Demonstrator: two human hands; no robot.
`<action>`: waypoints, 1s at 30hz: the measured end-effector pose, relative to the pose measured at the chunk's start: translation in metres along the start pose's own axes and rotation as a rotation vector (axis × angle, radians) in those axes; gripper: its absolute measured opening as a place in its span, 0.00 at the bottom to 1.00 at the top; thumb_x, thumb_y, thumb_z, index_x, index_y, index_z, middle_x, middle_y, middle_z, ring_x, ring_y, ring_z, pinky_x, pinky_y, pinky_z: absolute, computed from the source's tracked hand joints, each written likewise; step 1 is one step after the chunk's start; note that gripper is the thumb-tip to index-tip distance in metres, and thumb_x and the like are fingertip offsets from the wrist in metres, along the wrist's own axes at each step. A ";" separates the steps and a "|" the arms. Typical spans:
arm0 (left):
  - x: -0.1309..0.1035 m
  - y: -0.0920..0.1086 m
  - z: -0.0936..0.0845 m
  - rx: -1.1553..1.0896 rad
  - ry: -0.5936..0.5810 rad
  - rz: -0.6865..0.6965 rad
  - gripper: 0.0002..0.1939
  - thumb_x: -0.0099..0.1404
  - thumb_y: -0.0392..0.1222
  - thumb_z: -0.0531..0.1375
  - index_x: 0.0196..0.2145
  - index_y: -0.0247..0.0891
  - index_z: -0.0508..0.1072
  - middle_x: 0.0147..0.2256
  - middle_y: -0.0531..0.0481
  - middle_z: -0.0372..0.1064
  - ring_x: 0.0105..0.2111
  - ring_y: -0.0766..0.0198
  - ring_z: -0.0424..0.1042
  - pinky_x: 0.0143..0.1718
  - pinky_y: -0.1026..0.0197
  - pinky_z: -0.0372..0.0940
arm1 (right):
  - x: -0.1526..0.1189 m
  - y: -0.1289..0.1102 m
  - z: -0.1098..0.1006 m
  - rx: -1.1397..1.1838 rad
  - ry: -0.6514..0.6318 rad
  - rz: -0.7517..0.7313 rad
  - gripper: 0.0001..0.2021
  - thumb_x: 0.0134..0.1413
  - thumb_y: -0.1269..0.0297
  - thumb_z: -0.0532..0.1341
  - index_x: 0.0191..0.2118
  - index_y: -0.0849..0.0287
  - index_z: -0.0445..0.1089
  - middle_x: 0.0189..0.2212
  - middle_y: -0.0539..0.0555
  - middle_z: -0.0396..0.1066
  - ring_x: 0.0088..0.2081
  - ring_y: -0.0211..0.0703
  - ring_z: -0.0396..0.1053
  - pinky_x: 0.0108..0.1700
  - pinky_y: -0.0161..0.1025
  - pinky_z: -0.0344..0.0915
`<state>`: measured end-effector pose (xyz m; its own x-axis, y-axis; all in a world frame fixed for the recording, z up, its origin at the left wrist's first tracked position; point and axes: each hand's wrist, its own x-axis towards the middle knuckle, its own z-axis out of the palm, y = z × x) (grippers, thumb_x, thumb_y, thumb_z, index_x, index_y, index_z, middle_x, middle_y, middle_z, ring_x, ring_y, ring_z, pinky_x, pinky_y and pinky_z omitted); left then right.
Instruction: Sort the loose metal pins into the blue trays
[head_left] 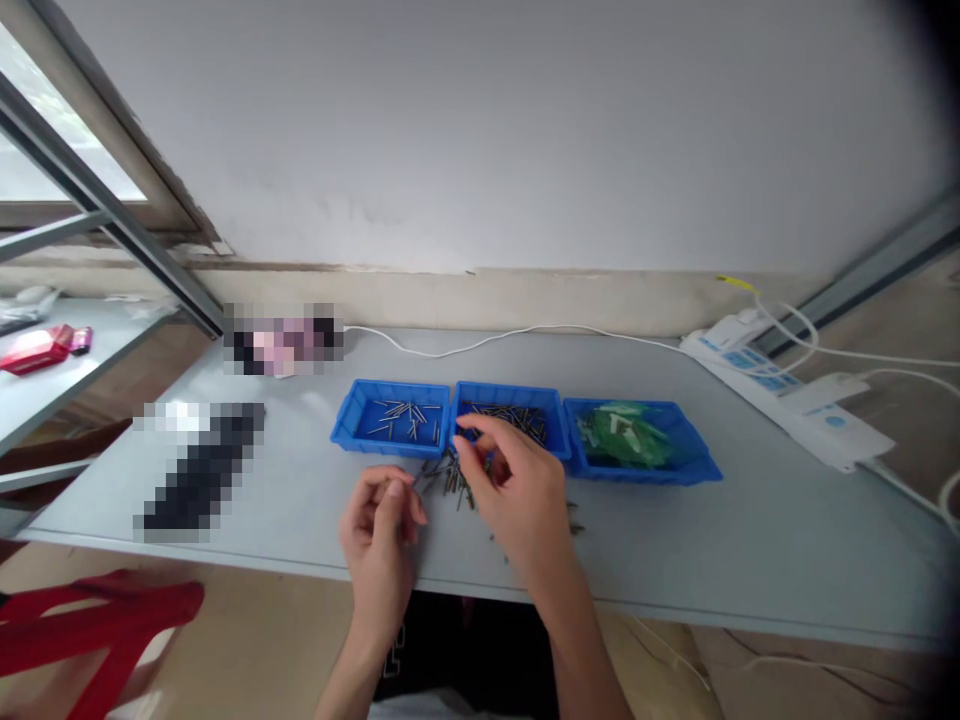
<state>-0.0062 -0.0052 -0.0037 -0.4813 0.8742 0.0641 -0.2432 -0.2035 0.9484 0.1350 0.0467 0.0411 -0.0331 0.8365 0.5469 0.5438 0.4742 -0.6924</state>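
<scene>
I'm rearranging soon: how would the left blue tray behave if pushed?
The left blue tray should resist tipping, being low and broad. Its thin metal pins may shift, lying loose. Pushed right, it'd likely nudge the adjacent middle tray.

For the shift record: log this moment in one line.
left grip: curled, contents unclear | right grip: contents unclear, near middle blue bin | small metal pieces: loose on table between grips | left blue bin: thin pins
</scene>
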 end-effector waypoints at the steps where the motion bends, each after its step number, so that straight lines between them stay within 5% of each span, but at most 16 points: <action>1: 0.000 0.001 0.001 -0.015 0.019 -0.004 0.11 0.71 0.48 0.67 0.36 0.39 0.75 0.20 0.58 0.67 0.19 0.71 0.59 0.20 0.72 0.55 | -0.010 0.004 -0.005 -0.039 -0.011 0.000 0.07 0.71 0.65 0.63 0.48 0.56 0.80 0.29 0.47 0.77 0.28 0.37 0.73 0.34 0.34 0.64; 8: 0.001 0.005 0.003 0.000 -0.018 -0.057 0.11 0.69 0.48 0.68 0.37 0.38 0.75 0.20 0.57 0.67 0.20 0.70 0.62 0.20 0.72 0.56 | -0.053 0.023 -0.014 -0.338 -0.175 -0.053 0.06 0.70 0.64 0.64 0.45 0.54 0.80 0.26 0.48 0.77 0.27 0.41 0.73 0.33 0.38 0.63; 19: -0.002 0.007 0.002 0.053 -0.031 -0.146 0.14 0.70 0.52 0.69 0.37 0.39 0.77 0.20 0.56 0.68 0.21 0.69 0.62 0.22 0.72 0.59 | -0.056 0.027 -0.005 -0.375 -0.143 -0.055 0.19 0.79 0.60 0.54 0.34 0.54 0.75 0.24 0.48 0.73 0.26 0.42 0.72 0.32 0.41 0.62; 30: -0.009 0.012 0.011 0.103 0.092 -0.306 0.20 0.65 0.60 0.73 0.34 0.40 0.79 0.19 0.55 0.68 0.20 0.68 0.62 0.22 0.69 0.58 | -0.064 0.029 -0.017 -0.261 -0.189 -0.056 0.10 0.76 0.64 0.60 0.42 0.53 0.78 0.27 0.49 0.76 0.27 0.41 0.75 0.32 0.39 0.68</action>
<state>0.0044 -0.0107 0.0108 -0.4741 0.8436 -0.2521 -0.3042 0.1117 0.9460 0.1668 0.0021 -0.0061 -0.2111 0.8589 0.4666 0.7324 0.4552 -0.5064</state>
